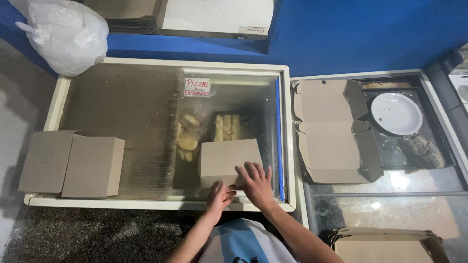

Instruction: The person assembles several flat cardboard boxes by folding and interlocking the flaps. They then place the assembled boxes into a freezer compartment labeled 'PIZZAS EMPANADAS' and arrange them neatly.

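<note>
a person in a light-blue-and-white striped shirt (243, 241) leans over a glass-topped chest freezer (146, 126), both hands on a closed cardboard box (226, 158). the left hand (219, 196) curls its fingers around the box's near edge at the bottom; the right hand (256, 184) lies flat on the lid's near right corner, fingers spread and pressing down. the box sits on the glass toward the freezer's right end, its long axis running left to right, sides roughly square to the freezer's frame.

to the left, two more closed boxes (73, 163) rest side by side on the glass — touching. through the lid, pale baked goods (187, 139) show dimly. on the neighbouring freezer at right, an unfolded flat box (326, 131) lies open beside a white plate (397, 113). further back — a white plastic bag (66, 34) against the blue wall (351, 34).
</note>
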